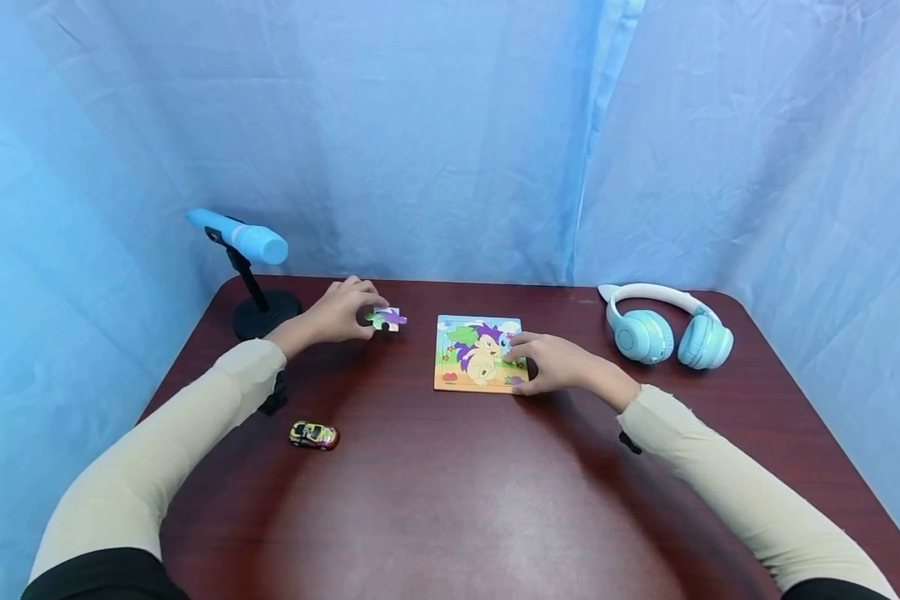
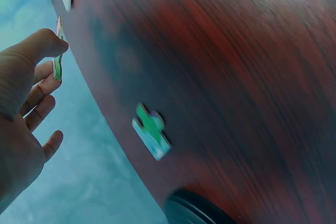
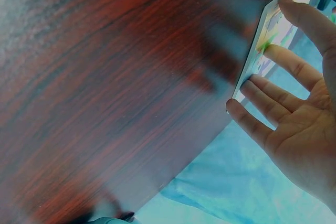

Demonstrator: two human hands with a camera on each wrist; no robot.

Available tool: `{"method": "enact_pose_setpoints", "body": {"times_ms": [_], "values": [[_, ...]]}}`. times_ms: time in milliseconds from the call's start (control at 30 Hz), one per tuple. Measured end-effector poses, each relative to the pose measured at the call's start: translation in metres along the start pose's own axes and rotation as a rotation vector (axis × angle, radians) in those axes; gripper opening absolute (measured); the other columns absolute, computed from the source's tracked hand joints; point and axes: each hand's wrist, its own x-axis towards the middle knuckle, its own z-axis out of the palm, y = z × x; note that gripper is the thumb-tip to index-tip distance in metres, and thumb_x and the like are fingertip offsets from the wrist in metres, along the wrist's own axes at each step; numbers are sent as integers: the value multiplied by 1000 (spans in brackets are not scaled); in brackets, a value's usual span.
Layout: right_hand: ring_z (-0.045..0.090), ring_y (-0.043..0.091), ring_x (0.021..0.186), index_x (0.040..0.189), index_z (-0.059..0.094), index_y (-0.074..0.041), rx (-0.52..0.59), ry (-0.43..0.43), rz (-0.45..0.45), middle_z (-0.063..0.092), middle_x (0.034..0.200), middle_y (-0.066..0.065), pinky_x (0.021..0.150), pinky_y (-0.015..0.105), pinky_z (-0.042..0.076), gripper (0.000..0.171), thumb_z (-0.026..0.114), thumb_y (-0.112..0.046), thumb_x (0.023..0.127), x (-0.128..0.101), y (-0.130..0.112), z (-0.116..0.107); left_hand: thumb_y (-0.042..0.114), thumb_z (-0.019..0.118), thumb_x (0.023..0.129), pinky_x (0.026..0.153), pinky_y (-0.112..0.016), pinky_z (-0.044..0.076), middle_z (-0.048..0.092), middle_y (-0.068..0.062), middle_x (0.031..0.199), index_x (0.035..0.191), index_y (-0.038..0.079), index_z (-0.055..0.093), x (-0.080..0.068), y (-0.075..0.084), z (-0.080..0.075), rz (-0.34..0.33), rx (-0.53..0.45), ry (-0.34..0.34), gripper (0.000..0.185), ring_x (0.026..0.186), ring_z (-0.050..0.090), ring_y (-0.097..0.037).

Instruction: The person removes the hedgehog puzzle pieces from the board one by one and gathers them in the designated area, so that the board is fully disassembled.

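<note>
The table [image 1: 450,500] is carrying everything on its dark red top, with blue cloth [image 1: 420,125] hanging behind and to both sides. The headphones [image 1: 667,329] are lying at the far right, well apart from the hands. The microphone [image 1: 238,237] is standing on its stand at the far left. The puzzle board [image 1: 478,353] is lying flat near the far middle, and the right hand [image 1: 562,364] is resting on its right edge with fingers nearly straight, pressing rather than gripping. The left hand [image 1: 339,312] is sitting left of the board, beside the microphone base, pinching a puzzle piece [image 1: 387,318] between thumb and fingertips just above the table. In the left wrist view a second piece [image 2: 151,131] is lying flat on the table. The toy car [image 1: 313,435] is sitting near the left forearm, apart from both hands.
</note>
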Motion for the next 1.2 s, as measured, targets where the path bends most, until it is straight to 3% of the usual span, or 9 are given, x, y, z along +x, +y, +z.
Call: {"method": "enact_pose_setpoints", "body": {"times_ms": [267, 500, 1200], "values": [[54, 38, 134, 129, 70, -5, 1, 2, -8, 56, 145, 23, 110, 53, 45, 52, 80, -33, 87, 2, 0, 1, 14, 76, 88, 92, -52, 36, 63, -15, 121, 130, 4, 69, -10, -20, 3, -68, -17, -16, 44, 105, 47, -30], [54, 39, 135, 130, 70, -5, 6, -1, -12, 56, 145, 23, 110, 54, 44, 52, 80, -33, 87, 2, 1, 1, 14, 75, 90, 98, -54, 37, 61, -18, 127, 132, 3, 67, -12, -27, 10, -111, -69, -29, 44, 115, 48, -34], [54, 38, 134, 129, 70, -6, 3, -3, -10, 56, 145, 22, 110, 53, 45, 51, 79, -33, 87, -1, 0, -1, 10, 72, 88, 99, -57, 38, 61, -18, 131, 132, 2, 67, -11, -39, 18, -144, -108, -98, 45, 115, 49, -35]]}}
